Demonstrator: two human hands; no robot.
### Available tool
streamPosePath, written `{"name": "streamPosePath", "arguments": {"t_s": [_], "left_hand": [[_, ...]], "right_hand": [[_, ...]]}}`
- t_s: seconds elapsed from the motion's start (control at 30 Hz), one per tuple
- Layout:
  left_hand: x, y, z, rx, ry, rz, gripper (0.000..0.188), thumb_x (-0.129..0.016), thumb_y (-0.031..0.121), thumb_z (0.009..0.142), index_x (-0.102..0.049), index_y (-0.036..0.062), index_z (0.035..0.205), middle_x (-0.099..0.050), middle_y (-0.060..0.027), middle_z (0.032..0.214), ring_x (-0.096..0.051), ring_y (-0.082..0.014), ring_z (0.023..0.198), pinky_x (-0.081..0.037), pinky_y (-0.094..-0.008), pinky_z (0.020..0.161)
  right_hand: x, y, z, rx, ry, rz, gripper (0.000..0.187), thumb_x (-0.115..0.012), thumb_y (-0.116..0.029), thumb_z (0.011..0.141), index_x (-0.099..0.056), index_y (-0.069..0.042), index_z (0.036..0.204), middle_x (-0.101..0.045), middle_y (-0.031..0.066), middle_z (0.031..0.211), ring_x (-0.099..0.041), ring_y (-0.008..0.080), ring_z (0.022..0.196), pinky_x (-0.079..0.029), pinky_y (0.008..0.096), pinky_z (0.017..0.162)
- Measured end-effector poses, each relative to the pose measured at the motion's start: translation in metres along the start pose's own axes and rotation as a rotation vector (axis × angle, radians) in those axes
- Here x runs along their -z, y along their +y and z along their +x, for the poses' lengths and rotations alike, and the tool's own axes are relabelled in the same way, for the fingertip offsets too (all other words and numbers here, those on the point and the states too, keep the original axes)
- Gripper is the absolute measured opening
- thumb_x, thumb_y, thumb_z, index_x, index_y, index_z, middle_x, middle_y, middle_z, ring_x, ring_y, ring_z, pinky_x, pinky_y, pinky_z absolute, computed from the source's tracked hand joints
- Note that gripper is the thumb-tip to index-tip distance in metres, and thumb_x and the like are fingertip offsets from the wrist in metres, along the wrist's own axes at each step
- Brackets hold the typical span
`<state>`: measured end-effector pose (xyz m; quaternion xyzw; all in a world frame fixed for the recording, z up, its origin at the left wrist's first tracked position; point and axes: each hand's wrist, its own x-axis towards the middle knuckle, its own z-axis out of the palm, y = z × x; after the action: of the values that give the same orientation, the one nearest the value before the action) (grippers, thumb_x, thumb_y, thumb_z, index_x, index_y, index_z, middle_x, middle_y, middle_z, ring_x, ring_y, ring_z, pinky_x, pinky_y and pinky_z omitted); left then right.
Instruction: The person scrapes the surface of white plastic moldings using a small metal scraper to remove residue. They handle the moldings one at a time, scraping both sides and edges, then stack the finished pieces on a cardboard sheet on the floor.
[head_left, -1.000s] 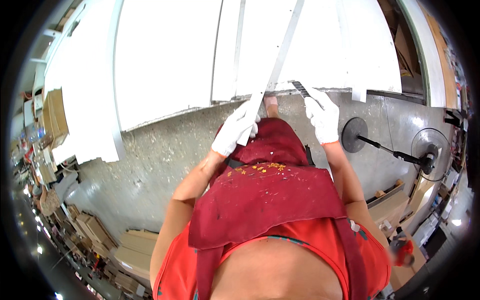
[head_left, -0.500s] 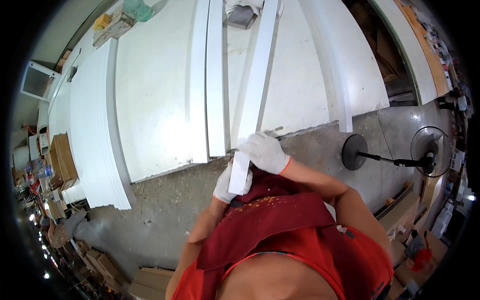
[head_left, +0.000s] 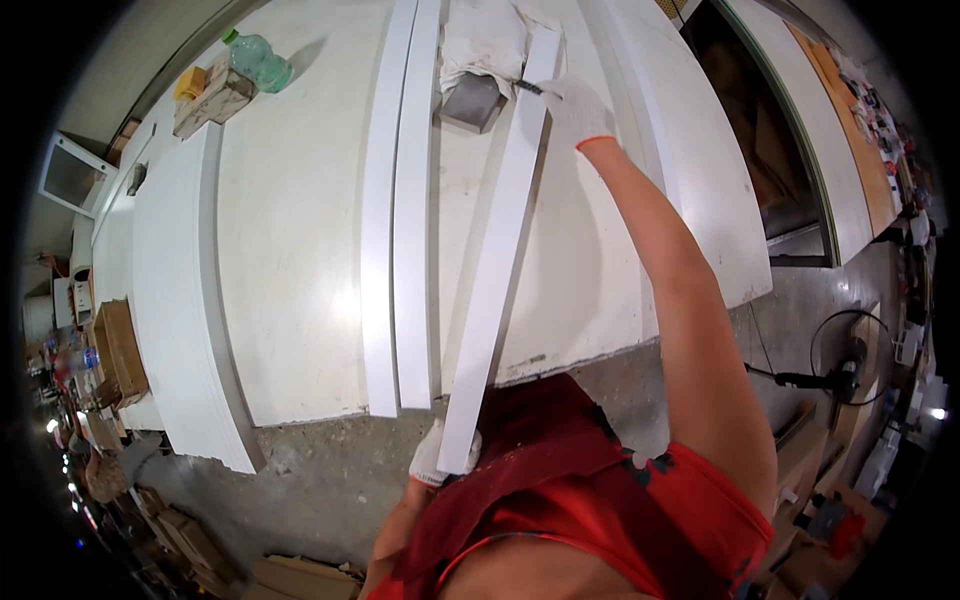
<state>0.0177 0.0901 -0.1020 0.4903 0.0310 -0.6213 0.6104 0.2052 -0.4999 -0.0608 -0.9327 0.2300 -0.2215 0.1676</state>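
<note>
A long white strip [head_left: 497, 240] slants from the far part of the white table towards me, its near end past the table edge. My gloved left hand [head_left: 440, 455] is closed around that near end. Far out over the table, my gloved right hand [head_left: 583, 112] is beside the strip's far part. A small dark tool [head_left: 528, 87] crosses the strip at its fingertips; its kind is unclear. Those fingers blur into the white surface, so their grip cannot be made out. Beside the tool, a grey block [head_left: 473, 104] rests against a white cloth bundle [head_left: 483, 40].
Two white strips [head_left: 397, 250] lie side by side left of mine. Another white strip [head_left: 640, 95] lies right. A stack of white strips [head_left: 180, 300], a green bottle [head_left: 262, 65] and a worn block [head_left: 215, 102] occupy the left. A fan [head_left: 850, 368] stands on the floor right.
My right hand has left the strip's near end and reached far forward across the table. The left hand still grips the near end. The view has shifted, showing more of the table's far part.
</note>
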Motion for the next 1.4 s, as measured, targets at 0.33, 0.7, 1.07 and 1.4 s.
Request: {"name": "streamPosePath", "arguments": {"t_s": [0.33,0.7,1.07,1.4], "left_hand": [[-0.004,0.020,-0.001,0.128,0.043,0.437,0.079,-0.019,0.063,0.098,-0.051,-0.0039,0.126,-0.062,-0.0242,0.096,-0.062,-0.0377,0.072,-0.054,-0.0450,0.064],[-0.002,0.018,0.014,0.075,-0.134,-0.492,0.090,-0.026,0.075,0.089,-0.045,0.0007,0.136,-0.061,-0.0237,0.108,-0.065,-0.0374,0.084,-0.056,-0.0479,0.071],[-0.013,0.020,0.009,0.087,0.105,-0.470,0.068,-0.031,0.055,0.101,-0.042,-0.0004,0.138,-0.065,-0.0219,0.109,-0.067,-0.0319,0.083,-0.056,-0.0441,0.074],[-0.064,0.116,-0.064,-0.197,-0.047,0.135,0.101,-0.059,-0.004,0.074,-0.007,0.0179,0.158,-0.057,-0.0113,0.090,-0.057,-0.0173,0.060,-0.048,-0.0301,0.052]], "right_hand": [[-0.027,0.074,0.138,-0.225,0.116,-0.250,0.033,-0.048,-0.027,0.090,-0.072,-0.004,0.095,-0.069,0.0212,0.097,-0.067,0.0403,0.088,-0.054,0.0481,0.079],[-0.017,0.014,-0.066,0.192,0.045,-0.164,0.031,-0.052,-0.028,0.096,-0.066,-0.008,0.115,-0.065,0.0174,0.113,-0.060,0.0352,0.105,-0.047,0.0429,0.091],[0.073,-0.230,-0.391,0.491,-0.810,0.526,0.026,-0.059,-0.020,0.083,-0.067,-0.019,0.107,-0.064,0.0007,0.092,-0.061,0.0242,0.087,-0.053,0.0348,0.071],[0.140,-0.152,-0.352,-0.780,-0.019,0.944,0.022,-0.068,-0.008,0.086,-0.069,0.001,0.106,-0.060,-0.0018,0.082,-0.049,0.0052,0.061,-0.039,0.0219,0.053]]}}
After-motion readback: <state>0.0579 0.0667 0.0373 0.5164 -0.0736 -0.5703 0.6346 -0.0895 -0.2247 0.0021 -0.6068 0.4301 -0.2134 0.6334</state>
